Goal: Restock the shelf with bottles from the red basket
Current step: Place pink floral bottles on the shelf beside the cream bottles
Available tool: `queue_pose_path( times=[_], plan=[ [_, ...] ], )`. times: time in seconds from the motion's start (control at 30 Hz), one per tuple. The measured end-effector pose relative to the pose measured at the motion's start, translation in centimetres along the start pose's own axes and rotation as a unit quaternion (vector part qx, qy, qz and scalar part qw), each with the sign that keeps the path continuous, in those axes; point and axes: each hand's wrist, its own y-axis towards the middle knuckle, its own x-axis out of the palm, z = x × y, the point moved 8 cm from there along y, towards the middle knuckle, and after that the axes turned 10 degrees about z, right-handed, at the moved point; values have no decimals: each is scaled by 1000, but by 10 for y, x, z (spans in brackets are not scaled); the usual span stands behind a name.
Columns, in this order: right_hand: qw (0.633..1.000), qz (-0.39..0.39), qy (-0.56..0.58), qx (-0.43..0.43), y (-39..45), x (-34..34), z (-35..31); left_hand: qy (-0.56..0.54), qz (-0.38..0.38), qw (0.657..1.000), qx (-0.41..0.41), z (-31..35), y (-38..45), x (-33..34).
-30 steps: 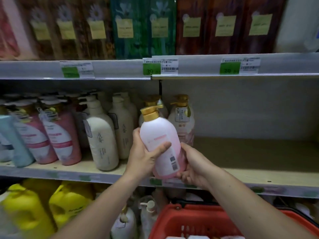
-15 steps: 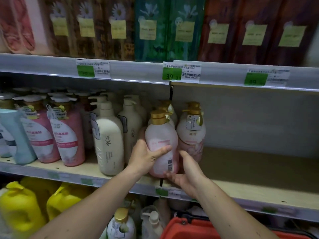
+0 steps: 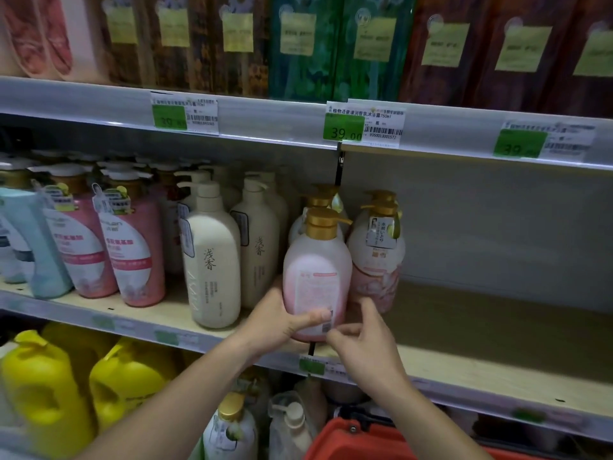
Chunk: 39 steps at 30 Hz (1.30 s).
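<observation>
At this moment the pink pump bottle [image 3: 316,277] stood upright at the front of the wooden shelf [image 3: 481,330], where half a second earlier we had still been easing it down onto the board and, a second earlier, had held it raised and tilted in front of the shelf edge. Our left hand [image 3: 277,322] gripped its lower left side, the thumb lying across the label near the base and the other fingers hidden behind the body. Our right hand [image 3: 363,338] had come off the underside, which it had cupped in the earlier frames; its fingers were now loosely curled and spread, their tips just beside the lower right corner of the bottle, and we could not tell whether they touched it. The gold pump [image 3: 323,224] pointed to the right. A matching bottle with a hang tag [image 3: 378,257] stood just beside it on the right and slightly further back, another gold-capped one stood directly behind, and two cream bottles [image 3: 214,260] stood to its left. The shelf to the right lay bare. The view had also drawn nearer and dipped: the green price tag [image 3: 345,127] on the rail above read more sharply than before, and the red basket [image 3: 361,443] showed only as a rim at the bottom edge, below our right forearm.
</observation>
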Motion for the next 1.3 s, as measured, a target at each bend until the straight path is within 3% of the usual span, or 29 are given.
queue_pose_path(
  times=[0.07,0.23,0.37,0.53,0.77,0.83,0.97,1.13,1.3],
  plan=[
    [999,-13,3,-39,-3,-2,-9,14,31,999,2,2,-2,-3],
    [995,-36,77,-50,1,-5,-14,107,208,972,-9,4,-31,-3],
    [996,-17,71,-47,-4,1,-18,55,217,975,10,-2,-49,17],
    [998,25,7,-53,1,7,-26,107,190,974,55,-3,-68,19],
    [998,36,2,-43,23,8,-16,112,155,978,83,-2,-56,-3],
    [999,15,18,-30,30,10,-10,123,143,978,87,-3,-46,-11],
    [988,-106,114,-23,38,22,-8,96,83,991,52,-12,-30,-14],
    [974,-165,149,-30,44,32,-10,188,193,961,65,-6,-32,-20],
    [992,-83,60,-79,45,35,-13,270,288,915,86,2,-36,-8]
  ],
)
